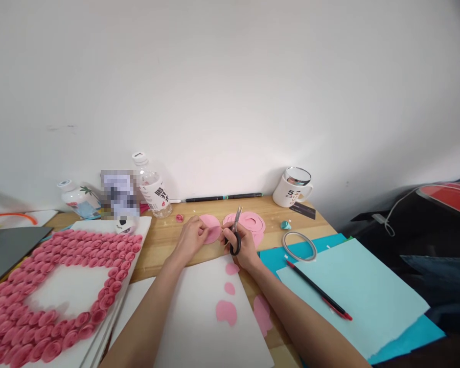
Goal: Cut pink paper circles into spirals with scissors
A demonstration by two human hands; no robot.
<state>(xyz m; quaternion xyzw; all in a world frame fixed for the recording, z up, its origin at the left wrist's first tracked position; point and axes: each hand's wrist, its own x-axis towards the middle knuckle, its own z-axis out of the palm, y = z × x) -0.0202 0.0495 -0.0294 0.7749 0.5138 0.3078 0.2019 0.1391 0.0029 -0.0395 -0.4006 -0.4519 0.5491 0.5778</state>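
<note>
My left hand (190, 237) pinches a round piece of pink paper (213, 228) by its near edge, above the wooden table (163, 244). A pair of black-handled scissors (235, 242) is in my right hand (247, 248), the blades pointing up and away from the paper. My right fingertips are close to the paper's right edge; I cannot tell whether they touch it. Behind my right hand lie several pink paper rings and discs (257, 223). Pink offcuts (226, 312) rest on a white sheet (203, 306) between my forearms.
At left lies a board covered with rolled pink paper flowers (71, 337). A water bottle (153, 189), a pill bottle (78, 197) and a mug (285, 191) stand along the wall. Light blue paper (368, 286), a tape roll (299, 246) and a pen (318, 289) lie at right.
</note>
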